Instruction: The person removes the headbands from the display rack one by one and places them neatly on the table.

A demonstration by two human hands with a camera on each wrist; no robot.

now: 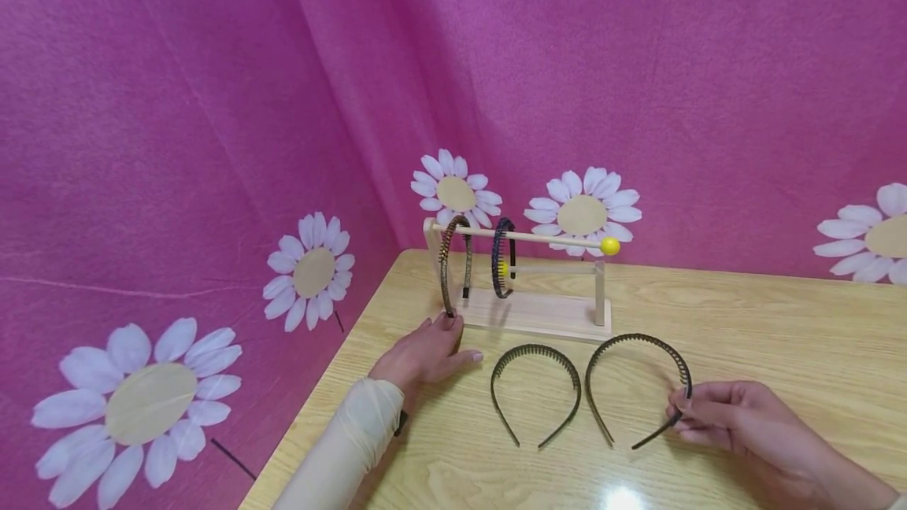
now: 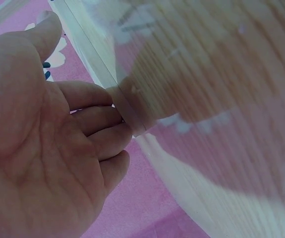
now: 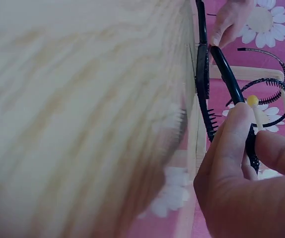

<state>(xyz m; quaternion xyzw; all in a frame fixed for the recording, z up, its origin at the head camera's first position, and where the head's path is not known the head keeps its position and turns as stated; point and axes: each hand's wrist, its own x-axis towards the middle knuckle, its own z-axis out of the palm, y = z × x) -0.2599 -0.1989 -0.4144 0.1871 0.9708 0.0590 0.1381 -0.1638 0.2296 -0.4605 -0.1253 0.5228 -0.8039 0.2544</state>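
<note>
Headband [image 1: 633,384] nearest the right edge lies flat on the worktop [image 1: 779,321], one tip pinched between thumb and fingers of the right hand [image 1: 723,414]. Left of it lies a second headband [image 1: 536,389]. Farther off, the left hand [image 1: 425,354] rests with fingers loosely extended, touching the wooden rack [image 1: 533,312], where two hang.

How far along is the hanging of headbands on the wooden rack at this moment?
About halfway, it seems. Two headbands, a brown one and a dark one, hang on the rack. The right hand pinches one end of a third headband lying on the table; the left hand rests by the rack. A fourth headband lies untouched.
</note>
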